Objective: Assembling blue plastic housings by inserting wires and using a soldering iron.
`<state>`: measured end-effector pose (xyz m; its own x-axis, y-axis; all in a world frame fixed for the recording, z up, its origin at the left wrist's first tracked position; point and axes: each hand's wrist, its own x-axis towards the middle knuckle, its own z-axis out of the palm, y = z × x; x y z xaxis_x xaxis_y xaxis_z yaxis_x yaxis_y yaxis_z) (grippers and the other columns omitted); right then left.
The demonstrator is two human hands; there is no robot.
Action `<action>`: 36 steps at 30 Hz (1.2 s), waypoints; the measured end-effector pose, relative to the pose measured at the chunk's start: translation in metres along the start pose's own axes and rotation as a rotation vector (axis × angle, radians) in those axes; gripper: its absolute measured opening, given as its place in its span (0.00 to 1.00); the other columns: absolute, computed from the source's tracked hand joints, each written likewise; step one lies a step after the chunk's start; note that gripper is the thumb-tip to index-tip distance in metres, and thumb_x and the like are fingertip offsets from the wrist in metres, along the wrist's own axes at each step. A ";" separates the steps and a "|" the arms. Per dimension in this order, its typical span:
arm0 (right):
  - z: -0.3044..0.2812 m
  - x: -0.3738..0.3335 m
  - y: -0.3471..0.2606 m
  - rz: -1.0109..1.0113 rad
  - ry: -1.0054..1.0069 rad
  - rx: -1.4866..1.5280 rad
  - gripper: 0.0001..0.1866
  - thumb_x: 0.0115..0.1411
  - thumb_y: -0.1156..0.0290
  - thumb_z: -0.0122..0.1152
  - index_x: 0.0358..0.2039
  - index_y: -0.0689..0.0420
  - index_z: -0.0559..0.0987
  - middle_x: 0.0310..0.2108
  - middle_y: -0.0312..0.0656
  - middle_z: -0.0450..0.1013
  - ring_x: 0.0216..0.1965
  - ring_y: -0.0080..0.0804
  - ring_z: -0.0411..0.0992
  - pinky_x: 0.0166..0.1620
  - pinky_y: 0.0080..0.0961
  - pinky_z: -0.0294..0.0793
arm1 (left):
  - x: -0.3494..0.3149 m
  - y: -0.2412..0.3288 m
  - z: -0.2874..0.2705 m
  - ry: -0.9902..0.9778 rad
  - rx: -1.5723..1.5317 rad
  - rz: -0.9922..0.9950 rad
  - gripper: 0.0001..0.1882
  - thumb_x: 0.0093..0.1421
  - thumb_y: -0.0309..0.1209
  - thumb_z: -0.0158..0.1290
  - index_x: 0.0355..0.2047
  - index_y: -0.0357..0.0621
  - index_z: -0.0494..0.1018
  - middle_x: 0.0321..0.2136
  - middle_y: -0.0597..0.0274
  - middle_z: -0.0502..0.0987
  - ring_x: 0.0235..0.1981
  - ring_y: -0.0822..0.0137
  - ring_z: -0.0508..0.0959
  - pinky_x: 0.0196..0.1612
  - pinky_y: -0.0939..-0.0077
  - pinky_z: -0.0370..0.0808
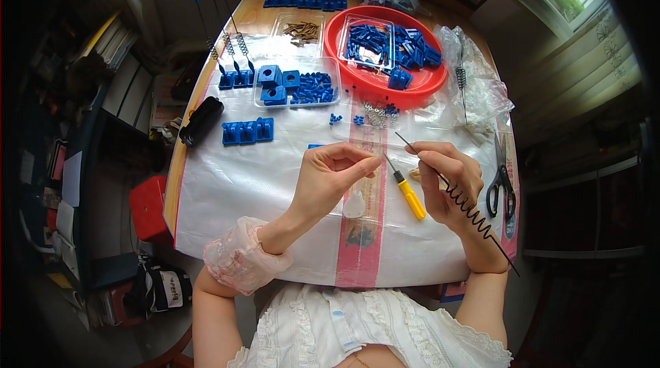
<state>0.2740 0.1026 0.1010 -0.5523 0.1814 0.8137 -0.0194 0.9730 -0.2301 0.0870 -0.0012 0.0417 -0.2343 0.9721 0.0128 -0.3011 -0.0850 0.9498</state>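
My right hand (450, 179) grips a black coiled wire (474, 220). One straight end of it points up and left past my fingertips, while the coil and other end run down along my wrist. Finger and thumb of my left hand (340, 172) are pinched together to the left of that wire tip; whatever they hold is too small to make out. Between the hands lies a screwdriver with a yellow handle (411, 199), its shaft toward my left fingertips. A small whitish piece (354, 205) lies below the left hand. Black scissors (502, 193) are right of my right hand.
A red basin (440, 83) and a clear box (298, 101) hold blue parts. Brass-coloured pieces (301, 32) fill another tray. Small metal rings (378, 115) lie beyond my hands. Blue blocks (247, 131), a black case (201, 122) and upright coiled wires (242, 45) stand left.
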 end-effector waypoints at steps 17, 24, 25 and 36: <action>-0.017 0.009 0.001 -0.016 0.051 -0.046 0.17 0.55 0.88 0.68 0.42 0.60 0.74 0.33 0.49 0.82 0.28 0.36 0.82 0.27 0.22 0.77 | -0.003 -0.022 0.000 -0.155 -0.017 0.015 0.13 0.72 0.36 0.55 0.42 0.39 0.83 0.35 0.62 0.85 0.40 0.72 0.84 0.49 0.77 0.78; -0.021 0.011 0.002 -0.016 0.068 -0.059 0.16 0.56 0.88 0.67 0.42 0.60 0.74 0.33 0.48 0.82 0.27 0.33 0.82 0.28 0.21 0.76 | -0.011 -0.030 0.010 -0.181 -0.070 -0.110 0.16 0.75 0.40 0.51 0.43 0.40 0.81 0.27 0.66 0.82 0.27 0.75 0.83 0.31 0.83 0.78; -0.023 0.011 0.001 0.016 0.075 -0.043 0.15 0.57 0.87 0.66 0.42 0.60 0.74 0.33 0.47 0.82 0.26 0.32 0.81 0.27 0.21 0.76 | -0.010 -0.028 0.009 -0.175 -0.030 -0.129 0.15 0.75 0.39 0.51 0.44 0.40 0.81 0.27 0.66 0.82 0.26 0.76 0.82 0.29 0.84 0.77; -0.016 0.007 -0.008 0.454 -0.200 0.194 0.07 0.56 0.83 0.69 0.36 0.62 0.83 0.28 0.41 0.79 0.21 0.23 0.73 0.26 0.20 0.70 | -0.028 -0.009 -0.030 -0.075 0.874 0.175 0.07 0.65 0.33 0.62 0.41 0.48 0.87 0.28 0.66 0.81 0.23 0.75 0.77 0.25 0.80 0.73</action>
<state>0.2836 0.0988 0.1167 -0.6885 0.5291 0.4961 0.1149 0.7549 -0.6457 0.0684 -0.0341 0.0234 -0.1402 0.9752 0.1711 0.5521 -0.0664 0.8311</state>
